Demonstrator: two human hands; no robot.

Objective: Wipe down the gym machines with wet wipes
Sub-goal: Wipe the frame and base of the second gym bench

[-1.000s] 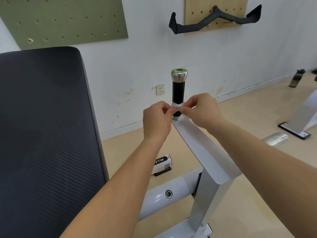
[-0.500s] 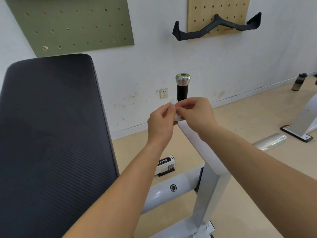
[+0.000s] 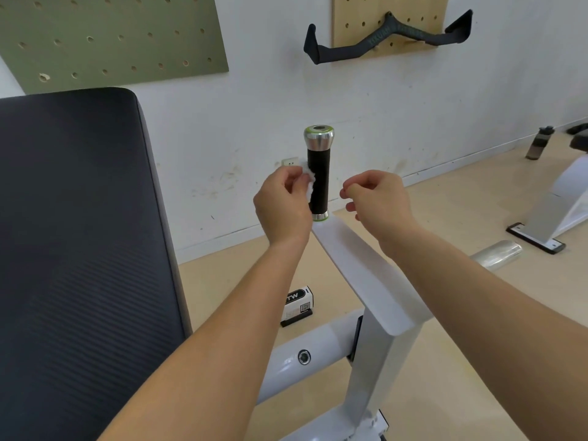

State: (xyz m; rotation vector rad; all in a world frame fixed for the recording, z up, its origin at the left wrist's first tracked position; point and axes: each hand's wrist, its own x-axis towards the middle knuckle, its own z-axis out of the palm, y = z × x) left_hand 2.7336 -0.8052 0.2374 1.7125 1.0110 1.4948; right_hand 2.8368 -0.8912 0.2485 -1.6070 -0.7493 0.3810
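An upright black handle (image 3: 319,183) with a silver cap stands at the far end of the machine's white frame arm (image 3: 369,275). My left hand (image 3: 281,205) pinches a small crumpled white wet wipe (image 3: 308,179) against the handle's left side. To the right of the handle, apart from it, my right hand (image 3: 377,198) hovers with its fingers curled and nothing in them. The machine's black padded backrest (image 3: 79,249) fills the left of the view.
A small black-and-white box (image 3: 297,305) lies on the beige floor under the frame. A chrome bar end (image 3: 496,253) juts out at right. Another white machine leg (image 3: 553,214) and a dark bottle (image 3: 539,143) stand at far right. A black pull bar (image 3: 388,38) hangs on the wall pegboard.
Both hands held the wipe together in front of the handle. They have since parted: the left keeps the wipe at the handle's left side, the right has let go and moved right.
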